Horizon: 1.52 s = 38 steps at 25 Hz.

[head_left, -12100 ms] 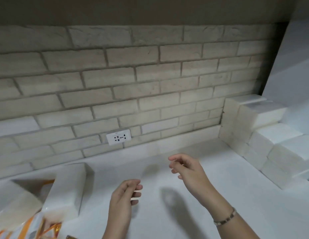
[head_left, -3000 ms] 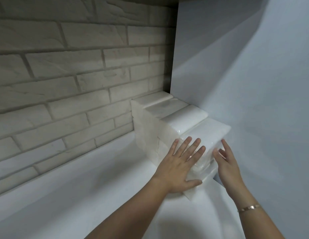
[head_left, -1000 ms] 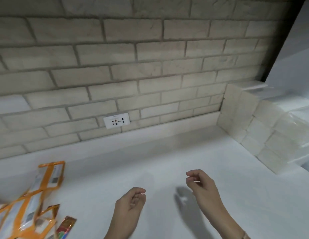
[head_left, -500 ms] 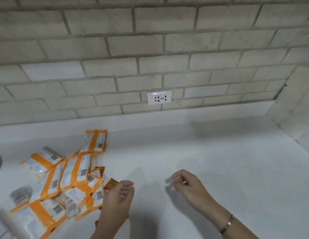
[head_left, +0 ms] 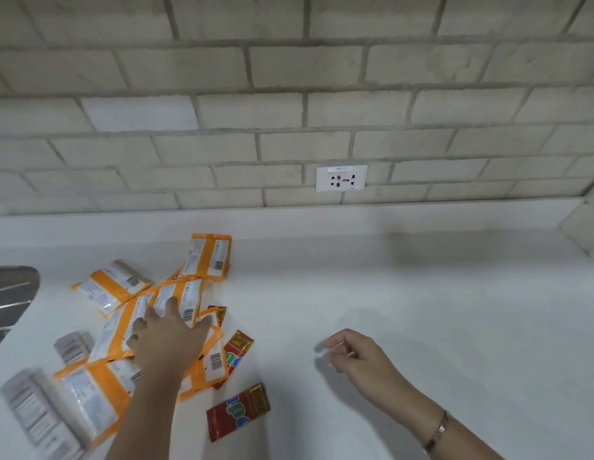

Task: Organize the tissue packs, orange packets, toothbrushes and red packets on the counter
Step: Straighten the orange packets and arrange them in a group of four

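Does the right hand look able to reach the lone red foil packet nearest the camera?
Probably yes: the right hand hovers empty over bare white counter, and nothing lies between it and the red foil packet.

The left hand (head_left: pixel 166 340) lies spread over the heap of orange packets (head_left: pixel 123 327), hiding the middle of the packets under it; whether its palm presses them or only hovers cannot be told. Two red packets (head_left: pixel 238 411) show in full or in part, and a third (head_left: pixel 219 312) peeks out from under the orange ones, mostly covered. At the near left, grey-white packs (head_left: pixel 37 416) are smeared by motion blur and cut by the picture's edge, so what they are cannot be told. A dark metal shape (head_left: pixel 10 287) at the far left is cut off by the edge. The right hand (head_left: pixel 358 355) is loosely curled; anything between its fingertips is too small to tell. The print on the wall socket (head_left: pixel 341 178) is unreadable.
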Available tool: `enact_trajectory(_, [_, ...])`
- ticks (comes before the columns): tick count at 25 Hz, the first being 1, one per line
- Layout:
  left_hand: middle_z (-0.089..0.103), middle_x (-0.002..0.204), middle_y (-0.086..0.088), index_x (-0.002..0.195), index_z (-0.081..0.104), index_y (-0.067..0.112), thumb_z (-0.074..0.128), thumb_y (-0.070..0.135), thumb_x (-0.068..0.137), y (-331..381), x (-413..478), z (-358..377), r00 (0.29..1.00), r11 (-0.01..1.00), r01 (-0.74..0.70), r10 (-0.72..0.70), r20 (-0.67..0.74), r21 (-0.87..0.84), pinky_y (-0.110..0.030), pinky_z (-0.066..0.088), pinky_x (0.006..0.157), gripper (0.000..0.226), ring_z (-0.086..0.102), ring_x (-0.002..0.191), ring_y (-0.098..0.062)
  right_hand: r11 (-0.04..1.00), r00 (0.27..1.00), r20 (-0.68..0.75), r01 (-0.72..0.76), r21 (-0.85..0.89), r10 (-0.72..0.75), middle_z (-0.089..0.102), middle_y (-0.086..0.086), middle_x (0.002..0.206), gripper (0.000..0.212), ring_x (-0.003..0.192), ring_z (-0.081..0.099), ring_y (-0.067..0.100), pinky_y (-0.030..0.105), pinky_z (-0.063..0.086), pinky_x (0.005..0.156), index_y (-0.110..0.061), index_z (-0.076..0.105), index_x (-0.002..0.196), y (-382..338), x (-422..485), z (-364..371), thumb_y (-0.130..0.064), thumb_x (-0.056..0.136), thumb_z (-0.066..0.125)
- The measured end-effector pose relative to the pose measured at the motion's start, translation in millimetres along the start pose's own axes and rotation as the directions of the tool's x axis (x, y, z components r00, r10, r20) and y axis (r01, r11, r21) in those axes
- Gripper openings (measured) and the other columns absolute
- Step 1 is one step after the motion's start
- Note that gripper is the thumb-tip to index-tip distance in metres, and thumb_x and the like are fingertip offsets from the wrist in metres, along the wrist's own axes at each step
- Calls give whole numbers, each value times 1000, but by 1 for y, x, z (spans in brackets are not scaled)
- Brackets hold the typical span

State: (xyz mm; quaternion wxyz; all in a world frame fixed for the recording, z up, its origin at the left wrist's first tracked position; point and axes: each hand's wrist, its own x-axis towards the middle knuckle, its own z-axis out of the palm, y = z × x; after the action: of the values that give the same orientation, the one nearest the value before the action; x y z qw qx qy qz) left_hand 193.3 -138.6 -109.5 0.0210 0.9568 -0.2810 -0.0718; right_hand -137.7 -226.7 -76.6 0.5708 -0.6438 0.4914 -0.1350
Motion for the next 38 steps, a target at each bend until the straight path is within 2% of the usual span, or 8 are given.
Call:
enact_trajectory(5, [53,146,-21,145,49,20,59,68,85,1,-2,4,994,999,-21,16,-112,-49,-61,40,109,78,44,135,-46,1000,999,27,-22,20,21,60,-7,84,29,73,55,9,22,43,65,-45,72,86,5,-3,-1,-17,92,65])
enact_trajectory(11, [70,116,-13,133,59,22,75,51,79,15,-28,-9,991,897,-98,47,-128,-432,-53,56,91,63,61,113,-38,999,999,33,-38,19,38,61,-9,84,20,74,57,7,24,45,69,-41,74,92,12,-9,-7,-24,91,64])
enact_trajectory(14, [70,94,-2,118,66,21,75,35,87,37,-62,-32,997,583,-61,68,-26,-810,-31,52,65,35,68,79,-19,998,999,8,-40,41,40,61,-8,83,20,74,57,8,26,45,71,-39,74,91,14,-9,-14,-22,90,64])
enact_trajectory(16, [73,107,-11,109,71,18,74,33,83,59,-81,-38,969,257,160,144,202,-953,-37,54,77,30,68,91,-23,996,999,-11,-36,83,38,63,-1,86,18,75,57,10,27,46,72,-34,75,94,14,-10,-20,-21,88,65])
enact_trajectory(19, [75,118,-16,118,71,9,67,30,81,97,-110,-38,752,-42,577,417,510,-816,-52,53,87,43,68,101,-34,971,996,-73,-36,238,55,70,11,99,26,77,60,11,24,47,69,-27,71,106,11,-12,-29,-32,80,68])
enact_trajectory(24, [72,114,-23,120,74,6,51,40,88,155,-151,-28,490,77,741,617,616,-667,-53,54,82,51,70,84,-37,826,991,-124,34,562,44,74,16,105,42,92,72,30,45,59,80,-14,69,115,24,-13,-56,-39,81,73])
enact_trajectory(28, [73,114,-23,115,76,6,48,47,93,193,-161,-14,434,163,739,627,647,-653,-56,53,85,54,69,87,-40,647,964,-248,129,751,94,56,21,79,44,76,56,39,62,53,88,9,57,103,55,-8,-85,-21,81,80])
enact_trajectory(38, [81,94,-11,96,75,5,65,-2,94,317,-204,53,720,359,320,509,471,-877,-41,63,63,13,78,80,-27,733,833,-421,28,680,359,58,14,81,8,74,57,23,35,53,70,-8,61,91,112,-10,-185,-5,93,68])
